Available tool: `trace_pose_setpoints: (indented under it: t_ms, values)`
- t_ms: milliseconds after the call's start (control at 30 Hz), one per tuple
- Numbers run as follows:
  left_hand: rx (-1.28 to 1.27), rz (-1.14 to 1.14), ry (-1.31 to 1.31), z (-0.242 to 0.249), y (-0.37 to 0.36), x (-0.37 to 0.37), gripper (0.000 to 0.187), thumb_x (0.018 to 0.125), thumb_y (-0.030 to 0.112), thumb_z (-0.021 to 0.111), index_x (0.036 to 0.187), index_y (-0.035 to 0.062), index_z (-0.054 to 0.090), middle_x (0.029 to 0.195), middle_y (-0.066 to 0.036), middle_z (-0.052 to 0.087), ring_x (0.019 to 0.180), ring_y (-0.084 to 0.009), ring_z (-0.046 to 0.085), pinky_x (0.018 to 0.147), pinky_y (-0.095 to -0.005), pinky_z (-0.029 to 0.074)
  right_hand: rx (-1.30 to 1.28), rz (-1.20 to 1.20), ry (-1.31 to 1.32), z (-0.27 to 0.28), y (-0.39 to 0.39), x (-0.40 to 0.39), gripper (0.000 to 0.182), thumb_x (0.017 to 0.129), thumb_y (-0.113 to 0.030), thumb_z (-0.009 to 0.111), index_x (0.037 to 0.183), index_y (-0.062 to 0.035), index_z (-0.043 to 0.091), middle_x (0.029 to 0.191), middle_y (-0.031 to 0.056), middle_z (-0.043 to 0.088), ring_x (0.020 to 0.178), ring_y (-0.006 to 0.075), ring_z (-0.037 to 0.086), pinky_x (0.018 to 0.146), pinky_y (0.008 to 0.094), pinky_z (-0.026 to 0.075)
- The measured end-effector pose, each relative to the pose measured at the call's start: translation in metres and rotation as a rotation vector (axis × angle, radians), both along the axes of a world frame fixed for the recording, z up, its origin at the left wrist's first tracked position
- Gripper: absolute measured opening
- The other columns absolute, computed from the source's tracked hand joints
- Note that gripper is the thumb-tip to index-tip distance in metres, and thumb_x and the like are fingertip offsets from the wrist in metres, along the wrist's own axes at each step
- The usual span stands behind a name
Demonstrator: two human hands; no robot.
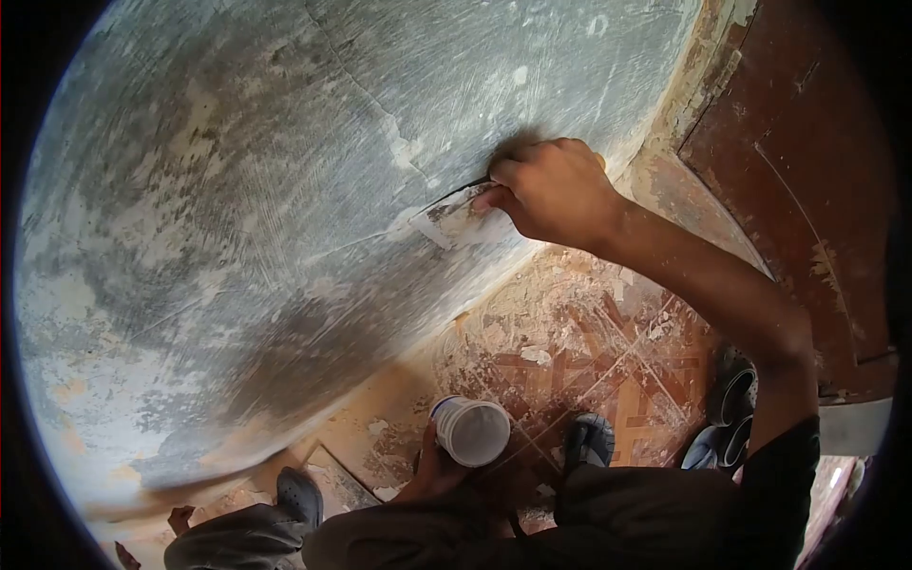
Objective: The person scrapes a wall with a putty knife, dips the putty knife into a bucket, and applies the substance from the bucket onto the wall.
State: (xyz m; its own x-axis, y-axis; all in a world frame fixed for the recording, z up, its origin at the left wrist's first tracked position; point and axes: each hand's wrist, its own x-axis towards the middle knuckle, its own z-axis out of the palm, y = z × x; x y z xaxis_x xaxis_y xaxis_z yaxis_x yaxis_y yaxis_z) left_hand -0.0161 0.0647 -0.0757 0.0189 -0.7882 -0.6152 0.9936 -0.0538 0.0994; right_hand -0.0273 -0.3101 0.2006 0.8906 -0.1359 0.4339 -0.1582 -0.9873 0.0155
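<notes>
My right hand (556,195) is closed round a thin flat scraper (456,194), its blade lying against the grey, scratched wall (285,142). Around the blade the wall shows a crack and whitish smears. Low in the middle, my left hand (440,465) holds a white plastic tub (475,433) by its side, with the open top facing up. The inside of the tub looks pale; how much it contains I cannot tell.
A brown door (798,190) stands at the right. The tiled floor (617,351) is strewn with plaster flakes. Dark shoes (731,404) lie at the right. Another person's knee (228,537) and shoe (300,496) show at the lower left.
</notes>
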Motion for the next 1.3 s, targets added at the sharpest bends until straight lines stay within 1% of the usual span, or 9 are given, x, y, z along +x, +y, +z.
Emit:
trace_pose_setpoints:
  t_ms: [267,367,500,600,633,867,1133,1167,1300]
  values:
    - [0.012,0.003,-0.063,0.008,-0.003,-0.003,0.084,0.092,0.070,0.042,0.150,0.0095,0.034,0.152,-0.013,0.040,0.140,-0.0311,0.039,0.119,-0.0495,0.027,0.061,-0.165,-0.185,-0.026,-0.024,-0.024,0.022,0.087,-0.028,0.073,0.075,-0.0096,0.070,0.063,0.0067,0.065,0.052,0.0219,0.063,0.050,0.0340,0.049]
    - [0.005,0.002,-0.073,0.011,-0.005,-0.006,0.083,0.092,0.069,0.043,0.151,0.0100,0.033,0.152,-0.012,0.040,0.140,-0.0304,0.039,0.119,-0.0486,0.027,-0.025,-0.189,-0.179,-0.028,-0.039,-0.063,0.033,0.093,-0.038,0.065,0.074,-0.0112,0.071,0.058,0.0020,0.062,0.043,0.0118,0.052,0.040,0.0287,0.039]
    - [-0.033,0.005,-0.125,0.012,-0.009,-0.008,0.083,0.093,0.068,0.043,0.151,0.0104,0.033,0.152,-0.011,0.040,0.141,-0.0295,0.038,0.119,-0.0483,0.026,-0.053,0.031,-0.229,-0.045,-0.029,-0.081,0.036,0.092,-0.032,0.068,0.061,-0.0148,0.064,0.053,-0.0016,0.057,0.043,0.0064,0.048,0.038,0.0241,0.033]
    - [-0.008,-0.003,-0.134,0.017,-0.009,-0.009,0.083,0.093,0.068,0.043,0.151,0.0108,0.033,0.153,-0.011,0.040,0.141,-0.0291,0.038,0.119,-0.0482,0.026,-0.044,0.111,-0.071,-0.042,0.015,-0.059,0.036,0.092,-0.035,0.065,0.068,-0.0083,0.066,0.063,0.0049,0.065,0.055,0.0191,0.064,0.050,0.0346,0.050]
    - [-0.008,-0.004,-0.129,0.018,-0.010,-0.010,0.083,0.092,0.068,0.043,0.151,0.0108,0.033,0.153,-0.011,0.040,0.141,-0.0290,0.038,0.119,-0.0482,0.027,-0.120,0.139,-0.159,-0.044,0.024,-0.045,0.034,0.082,-0.032,0.076,0.063,-0.0100,0.060,0.057,0.0041,0.057,0.054,0.0207,0.060,0.048,0.0328,0.047]
    - [-0.026,0.066,-0.099,0.005,0.001,-0.010,0.082,0.093,0.068,0.042,0.150,0.0105,0.035,0.151,-0.011,0.041,0.139,-0.0297,0.040,0.118,-0.0483,0.028,-0.150,-0.013,-0.158,-0.012,-0.011,-0.001,0.041,0.089,-0.050,0.064,0.079,-0.0104,0.070,0.069,0.0058,0.068,0.055,0.0161,0.065,0.048,0.0284,0.049]
    - [0.025,0.033,-0.154,0.017,-0.004,-0.018,0.080,0.093,0.069,0.039,0.146,0.0094,0.040,0.146,-0.013,0.047,0.135,-0.0309,0.045,0.115,-0.0489,0.034,-0.090,-0.170,-0.231,-0.022,-0.046,-0.057,0.047,0.089,-0.053,0.063,0.075,-0.0089,0.068,0.057,0.0041,0.061,0.049,0.0200,0.061,0.047,0.0357,0.046]
    - [0.010,0.027,-0.173,0.018,-0.005,-0.018,0.079,0.093,0.068,0.038,0.146,0.0093,0.041,0.145,-0.013,0.048,0.134,-0.0311,0.046,0.114,-0.0489,0.035,-0.078,-0.209,-0.203,-0.028,-0.044,-0.062,0.040,0.088,-0.044,0.069,0.064,-0.0130,0.066,0.056,0.0014,0.059,0.050,0.0172,0.059,0.049,0.0314,0.047]
    - [0.024,0.079,-0.141,0.023,-0.012,-0.019,0.069,0.095,0.061,0.041,0.142,0.0102,0.046,0.140,-0.012,0.053,0.129,-0.0319,0.051,0.110,-0.0520,0.040,-0.094,0.024,-0.164,-0.053,-0.015,-0.049,0.037,0.088,-0.041,0.070,0.064,-0.0131,0.065,0.057,0.0009,0.061,0.051,0.0155,0.061,0.051,0.0310,0.049]
